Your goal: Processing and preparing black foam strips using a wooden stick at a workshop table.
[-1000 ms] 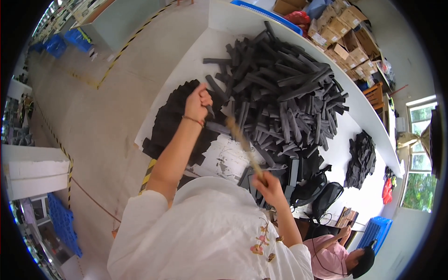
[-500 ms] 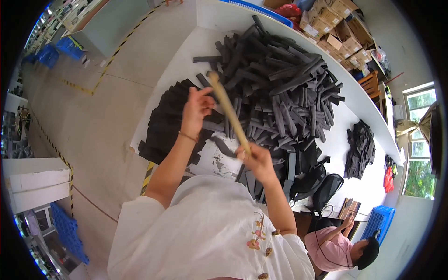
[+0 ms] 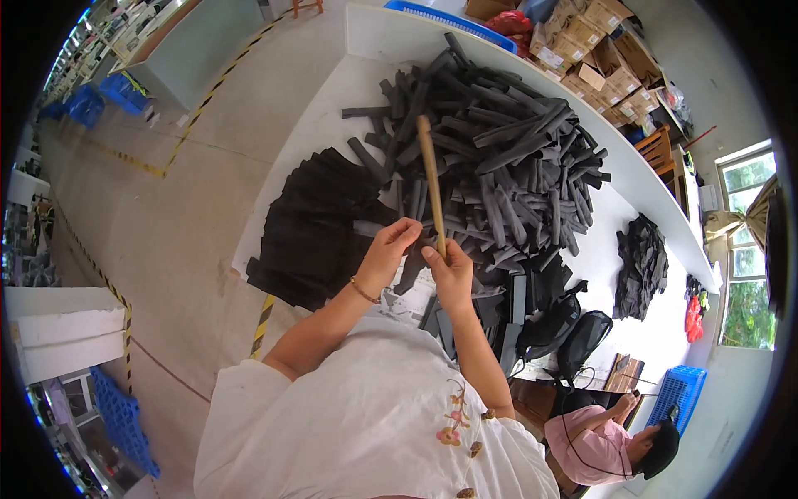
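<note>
My right hand (image 3: 453, 270) is wrapped round the lower end of a slim wooden stick (image 3: 431, 170), which points up and away over the table. Close beside it, my left hand (image 3: 389, 256) has its fingers curled and pressed together. What those fingers hold, if anything, is hidden. A dark strip of fabric (image 3: 409, 273) shows between the two hands, and I cannot tell whether either one grips it. Beyond them lies a big heap of dark grey fabric tubes (image 3: 499, 141). Overlapping flat black fabric pieces (image 3: 307, 224) lie to the left.
The white table (image 3: 320, 112) has a raised wall along its far side. Black mesh-covered pieces (image 3: 582, 337) and a black fabric pile (image 3: 642, 262) lie to the right. A person in pink (image 3: 586, 445) sits at lower right, near a blue crate (image 3: 677, 395). Cardboard boxes (image 3: 594, 50) stand behind.
My left hand has come back from over the black pieces toward my right hand, its spread fingers now closed. The stick has swung more upright, still in my right hand.
</note>
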### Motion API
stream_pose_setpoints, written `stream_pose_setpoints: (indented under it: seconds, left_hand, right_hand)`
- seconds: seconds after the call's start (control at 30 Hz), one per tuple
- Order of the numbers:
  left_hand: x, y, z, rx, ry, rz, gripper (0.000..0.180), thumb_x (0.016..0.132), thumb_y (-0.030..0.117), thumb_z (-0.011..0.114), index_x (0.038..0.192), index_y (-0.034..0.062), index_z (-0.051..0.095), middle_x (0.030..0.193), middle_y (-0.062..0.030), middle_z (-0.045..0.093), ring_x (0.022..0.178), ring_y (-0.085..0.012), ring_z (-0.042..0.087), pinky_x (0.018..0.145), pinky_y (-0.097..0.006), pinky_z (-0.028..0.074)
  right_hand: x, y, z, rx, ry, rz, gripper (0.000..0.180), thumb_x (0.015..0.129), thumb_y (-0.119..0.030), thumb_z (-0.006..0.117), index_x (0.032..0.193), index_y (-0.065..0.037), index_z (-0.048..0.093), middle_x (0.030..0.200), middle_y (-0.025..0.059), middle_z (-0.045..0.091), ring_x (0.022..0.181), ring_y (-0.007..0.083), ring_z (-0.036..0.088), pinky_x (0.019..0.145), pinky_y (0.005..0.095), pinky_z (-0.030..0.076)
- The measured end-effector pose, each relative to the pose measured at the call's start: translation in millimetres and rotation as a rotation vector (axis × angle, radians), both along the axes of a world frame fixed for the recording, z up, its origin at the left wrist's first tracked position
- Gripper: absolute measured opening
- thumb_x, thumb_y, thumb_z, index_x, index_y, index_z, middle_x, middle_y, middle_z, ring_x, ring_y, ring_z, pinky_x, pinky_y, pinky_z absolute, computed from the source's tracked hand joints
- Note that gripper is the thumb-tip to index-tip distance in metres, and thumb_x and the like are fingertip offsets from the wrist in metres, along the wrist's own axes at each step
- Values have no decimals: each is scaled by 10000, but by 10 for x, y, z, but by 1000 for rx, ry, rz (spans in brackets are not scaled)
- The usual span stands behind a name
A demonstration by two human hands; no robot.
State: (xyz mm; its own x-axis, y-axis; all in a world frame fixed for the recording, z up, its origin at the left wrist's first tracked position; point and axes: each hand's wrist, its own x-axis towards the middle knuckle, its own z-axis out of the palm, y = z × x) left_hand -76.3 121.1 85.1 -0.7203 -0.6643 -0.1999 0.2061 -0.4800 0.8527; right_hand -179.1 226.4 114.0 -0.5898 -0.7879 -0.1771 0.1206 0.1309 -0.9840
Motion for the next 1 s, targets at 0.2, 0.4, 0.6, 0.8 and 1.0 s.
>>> stream_pose_setpoints:
  seconds: [0.2,0.4,0.6,0.8,1.0]
  left_hand:
    - [-194,136,-130,105,-60,259,316,959,297,532,903,1,627,833,9,586,776,-61,500,722,-207,400]
    - [-222,52,-112,-22,-200,296,408,956,364,530,800,-3,618,681,8,531,668,-76,445,632,-239,392]
    - [-236,48,-47,-389,-209,337,446,952,396,521,739,9,581,603,-19,543,551,-86,485,533,-246,390]
    - [120,318,-47,-142,-223,-487,417,954,377,483,756,28,598,623,-37,593,525,-96,545,491,-235,423]
    - [623,475,-393,-111,-235,-550,349,973,295,416,782,54,580,680,-25,617,549,-78,540,507,-223,423]
  right_hand:
    - [78,-24,-84,-68,-126,41,119,913,-128,613,947,-16,593,680,-82,472,559,-3,360,481,175,274]
    - [213,-60,-54,-197,-30,-98,177,882,-114,651,986,6,572,788,-39,507,631,18,399,538,185,339]
    - [100,-127,41,-40,122,-71,134,895,-135,625,914,-11,576,643,-58,466,580,18,388,503,190,313]
    - [-321,-352,21,-113,299,-306,253,927,-226,600,768,-64,487,624,-65,394,546,18,335,473,197,265]
    - [-1012,-646,861,-357,257,-476,268,934,-247,591,756,-95,459,583,-76,363,465,4,307,409,196,222]
